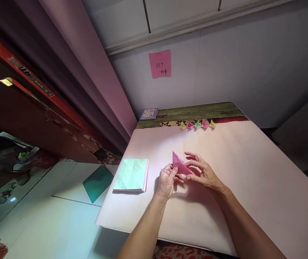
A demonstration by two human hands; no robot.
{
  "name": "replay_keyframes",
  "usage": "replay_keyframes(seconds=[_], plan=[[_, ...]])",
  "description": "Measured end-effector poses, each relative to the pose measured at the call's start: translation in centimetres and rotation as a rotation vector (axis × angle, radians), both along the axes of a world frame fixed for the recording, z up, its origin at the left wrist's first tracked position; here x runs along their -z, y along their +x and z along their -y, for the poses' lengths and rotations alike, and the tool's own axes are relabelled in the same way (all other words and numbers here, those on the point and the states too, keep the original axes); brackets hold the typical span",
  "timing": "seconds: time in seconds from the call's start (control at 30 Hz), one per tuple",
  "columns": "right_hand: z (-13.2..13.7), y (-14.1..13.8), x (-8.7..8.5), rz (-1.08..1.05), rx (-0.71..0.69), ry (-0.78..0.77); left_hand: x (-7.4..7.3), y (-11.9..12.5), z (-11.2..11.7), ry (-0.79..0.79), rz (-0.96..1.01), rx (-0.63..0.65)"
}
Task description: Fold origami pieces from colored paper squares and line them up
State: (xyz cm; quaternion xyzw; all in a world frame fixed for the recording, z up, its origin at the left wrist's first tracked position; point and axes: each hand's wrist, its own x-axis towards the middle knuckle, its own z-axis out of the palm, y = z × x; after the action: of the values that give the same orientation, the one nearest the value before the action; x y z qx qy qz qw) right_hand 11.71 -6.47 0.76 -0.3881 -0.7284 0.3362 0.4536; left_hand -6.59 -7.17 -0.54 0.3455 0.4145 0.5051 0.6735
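A pink sheet of origami paper (179, 163), folded into a triangle, is held up just above the table. My left hand (167, 181) pinches its left corner, with the thumb on the near face. At its right edge, the fingertips of my right hand (201, 171) close on the paper, the thumb below and the other fingers curved above. To the left of my left hand lies a stack of square origami paper (131, 175), its top sheet pale green with a triangle pattern. Several small folded paper pieces (197, 125) in yellow, pink and green stand in a row farther back.
The table (251, 172) has a pale cover, with a patterned strip at its far end. A small pack of printed cards (149, 114) sits at the far left corner. A pink note (160, 64) is on the wall. To the left are a curtain (89, 72) and a reddish door (35, 108).
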Motion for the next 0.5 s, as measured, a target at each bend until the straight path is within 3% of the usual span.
replay_keyframes(seconds=[0.2, 0.5], plan=[[-0.2, 0.2, 1.0, 0.101, -0.1, 0.037, -0.1, -0.1, 0.0, -0.002, 0.011, 0.005], [-0.7, 0.4, 1.5, 0.224, -0.06, 0.095, 0.4, 0.3, 0.5, 0.083, -0.261, 0.076]])
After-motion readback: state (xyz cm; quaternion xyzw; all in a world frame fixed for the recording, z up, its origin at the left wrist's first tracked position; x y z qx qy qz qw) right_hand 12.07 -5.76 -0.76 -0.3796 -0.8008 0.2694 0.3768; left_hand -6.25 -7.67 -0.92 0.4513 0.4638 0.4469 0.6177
